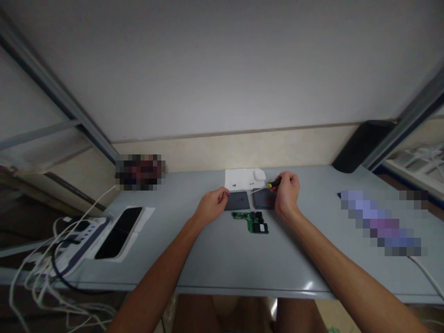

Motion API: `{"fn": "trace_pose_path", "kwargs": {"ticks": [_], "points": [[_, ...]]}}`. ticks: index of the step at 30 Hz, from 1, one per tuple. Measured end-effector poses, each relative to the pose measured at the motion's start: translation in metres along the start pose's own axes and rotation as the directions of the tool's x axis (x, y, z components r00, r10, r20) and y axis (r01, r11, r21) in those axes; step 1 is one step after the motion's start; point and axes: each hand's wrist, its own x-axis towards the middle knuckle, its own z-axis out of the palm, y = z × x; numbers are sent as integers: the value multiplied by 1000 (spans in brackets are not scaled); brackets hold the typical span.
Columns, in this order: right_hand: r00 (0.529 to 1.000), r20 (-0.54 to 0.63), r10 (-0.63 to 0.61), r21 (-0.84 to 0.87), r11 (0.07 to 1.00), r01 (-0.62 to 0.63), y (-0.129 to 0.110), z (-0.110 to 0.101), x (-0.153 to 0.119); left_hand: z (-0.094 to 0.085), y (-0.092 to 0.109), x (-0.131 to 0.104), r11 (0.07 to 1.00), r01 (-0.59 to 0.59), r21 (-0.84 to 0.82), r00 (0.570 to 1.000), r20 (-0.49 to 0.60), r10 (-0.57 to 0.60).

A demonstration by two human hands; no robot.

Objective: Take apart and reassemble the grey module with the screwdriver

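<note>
My right hand (288,194) is wrapped around a screwdriver (275,182) with a black and yellow handle. Its thin shaft points left, and the tip is over or near the right edge of a dark flat panel (237,201). At that panel's left edge, the fingers of my left hand (213,204) are closed on it. A second dark flat panel (262,199) lies to the right, partly covered by my right hand. Just in front of both panels rests a green circuit board (250,222) with black parts on it.
Behind the panels lies a white sheet (239,178) with small dark pieces and a white rounded case (259,175). A phone (120,232) and a power strip (81,240) with tangled cables are at left. A black cylinder (362,145) leans at the back right.
</note>
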Motion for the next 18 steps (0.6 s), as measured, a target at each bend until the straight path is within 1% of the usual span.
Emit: {"fn": "trace_pose_path", "kwargs": {"ticks": [5,10,12,18], "points": [[1000,13,5,-18,1000,-4,1,1,-2,1,-2,1,1000,-7,4,1000,2,7],[997,6,75,-76,994,-74,-2,0,-4,1,-2,1,1000,-3,7,1000,7,3],[996,7,85,-90,992,-84,-3,-1,-4,1,-2,0,1000,-10,8,1000,10,10],[999,5,43,-68,997,-43,-2,-1,-2,-1,2,-1,1000,-4,11,1000,10,4]]}}
